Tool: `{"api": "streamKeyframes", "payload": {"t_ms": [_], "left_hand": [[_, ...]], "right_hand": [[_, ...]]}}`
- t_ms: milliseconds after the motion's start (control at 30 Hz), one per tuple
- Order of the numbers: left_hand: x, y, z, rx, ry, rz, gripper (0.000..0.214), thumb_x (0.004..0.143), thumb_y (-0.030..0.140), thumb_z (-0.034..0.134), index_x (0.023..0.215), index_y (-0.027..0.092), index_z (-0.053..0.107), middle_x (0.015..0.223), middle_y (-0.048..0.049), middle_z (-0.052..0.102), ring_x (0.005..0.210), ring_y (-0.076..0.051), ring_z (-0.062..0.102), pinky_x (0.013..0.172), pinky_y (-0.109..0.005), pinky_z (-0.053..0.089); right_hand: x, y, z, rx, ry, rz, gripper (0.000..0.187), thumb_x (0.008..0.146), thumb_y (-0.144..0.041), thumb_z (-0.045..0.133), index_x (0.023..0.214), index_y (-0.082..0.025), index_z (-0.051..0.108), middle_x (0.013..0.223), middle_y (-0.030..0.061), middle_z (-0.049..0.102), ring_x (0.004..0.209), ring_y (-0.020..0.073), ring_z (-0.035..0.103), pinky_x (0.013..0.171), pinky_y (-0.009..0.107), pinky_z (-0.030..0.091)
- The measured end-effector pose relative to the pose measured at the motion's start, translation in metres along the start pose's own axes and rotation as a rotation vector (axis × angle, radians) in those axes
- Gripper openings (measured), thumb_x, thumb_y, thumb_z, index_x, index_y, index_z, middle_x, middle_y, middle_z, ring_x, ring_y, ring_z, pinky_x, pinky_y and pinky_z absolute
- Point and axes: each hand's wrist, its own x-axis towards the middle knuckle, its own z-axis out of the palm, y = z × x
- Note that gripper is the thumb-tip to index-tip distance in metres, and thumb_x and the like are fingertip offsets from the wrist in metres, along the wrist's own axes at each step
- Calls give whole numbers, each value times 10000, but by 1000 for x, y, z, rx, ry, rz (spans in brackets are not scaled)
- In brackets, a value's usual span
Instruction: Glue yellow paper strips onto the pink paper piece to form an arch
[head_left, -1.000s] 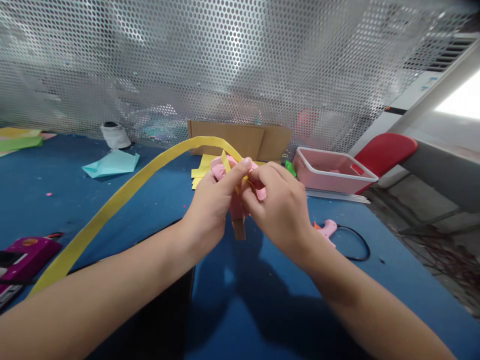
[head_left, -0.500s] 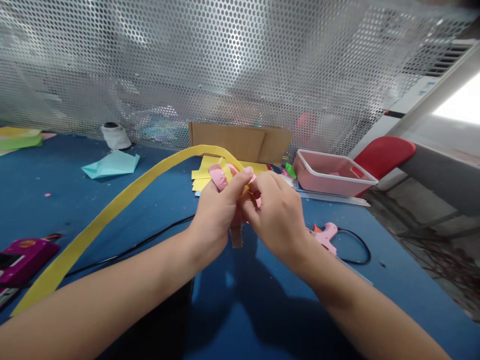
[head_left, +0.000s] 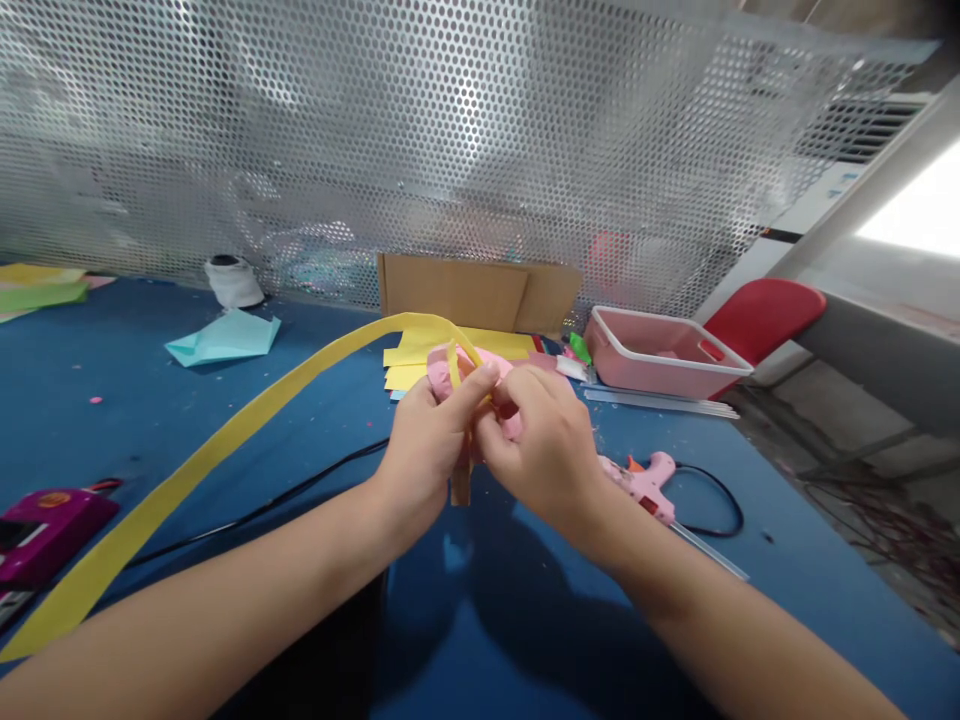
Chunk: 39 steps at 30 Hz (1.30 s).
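Observation:
My left hand (head_left: 431, 430) is closed round a pink paper piece (head_left: 439, 368), its thumb pressing near the end of a long yellow paper strip (head_left: 274, 385). The strip arches up from my fingers and trails down past my left forearm. My right hand (head_left: 540, 430) pinches at the same spot, its fingertips meeting the left thumb on the yellow strip and the pink paper. Below the hands a short brown cardboard stub (head_left: 460, 486) sticks down. Most of the pink piece is hidden behind my fingers.
Behind the hands lie yellow paper sheets (head_left: 412, 348) before a cardboard piece (head_left: 457, 290). A pink basket (head_left: 660, 365) and a pink glue gun (head_left: 651, 485) are at right. At left sit folded light-blue paper (head_left: 225, 338), a purple device (head_left: 56, 535) and a black cable (head_left: 300, 487).
The pink piece has turned a little in my hands, and the cardboard stub has shifted slightly left. The yellow strip's arch sits lower in view. Both hands keep their grip.

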Motion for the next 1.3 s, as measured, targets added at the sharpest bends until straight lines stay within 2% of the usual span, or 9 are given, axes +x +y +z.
{"api": "streamKeyframes", "payload": {"t_ms": [167,233,333,467,600,733,1000,1133,1300], "left_hand": [[0,-2,-14,350,63,108,414,671,514,760,742,173,537,561,56,474,480,-70,417,432,-199,336],[-2,-4,-17,522,87,184,451,635,544,772,742,172,540,571,53,467,509,-77,398,445,-210,312],[-6,-9,-20,663,56,271,418,636,510,768,730,158,563,643,21,530,574,-94,429,486,-225,329],[-4,-15,-26,640,21,265,396,638,481,773,747,155,575,677,13,552,602,-104,461,512,-229,353],[0,-18,-32,448,-28,188,436,633,487,792,836,165,579,711,20,571,589,-92,481,508,-215,381],[3,-16,-33,296,-87,146,451,646,481,795,892,169,582,722,24,603,529,-74,483,464,-204,395],[4,-15,-33,303,-100,158,387,670,442,786,844,173,569,650,47,574,472,-62,459,452,-205,399],[3,-13,-34,313,-95,169,354,686,434,772,818,179,565,602,58,551,452,-67,452,458,-215,403],[2,-13,-33,297,-95,169,348,684,427,770,836,184,574,606,60,557,439,-70,452,451,-223,400]], "right_hand": [[4,8,-21,455,-285,186,147,811,-224,499,675,-188,541,657,6,600,619,125,527,593,265,407],[6,11,-29,575,-306,302,216,854,-279,486,675,-188,564,644,-1,587,612,119,531,576,259,410],[7,14,-33,595,-240,408,266,862,-357,527,656,-190,547,622,-6,559,585,120,520,545,262,411],[7,20,-35,788,-211,523,203,791,-332,654,699,-197,533,636,-30,550,584,106,524,553,247,426],[14,30,-40,1268,-306,780,202,745,-325,662,650,-194,540,644,-23,543,610,117,548,555,250,457],[19,38,-45,1510,-410,945,257,736,-374,642,594,-179,554,657,2,544,642,121,558,583,247,482],[16,45,-39,1612,-441,981,153,664,-194,740,606,-153,605,626,-17,568,614,72,559,551,155,486],[12,49,-37,1522,-468,943,241,705,-315,789,650,-158,614,638,-24,583,590,52,558,531,133,484],[11,48,-33,1355,-380,936,400,574,-457,854,681,-191,576,636,-44,576,545,66,555,484,172,486]]}}
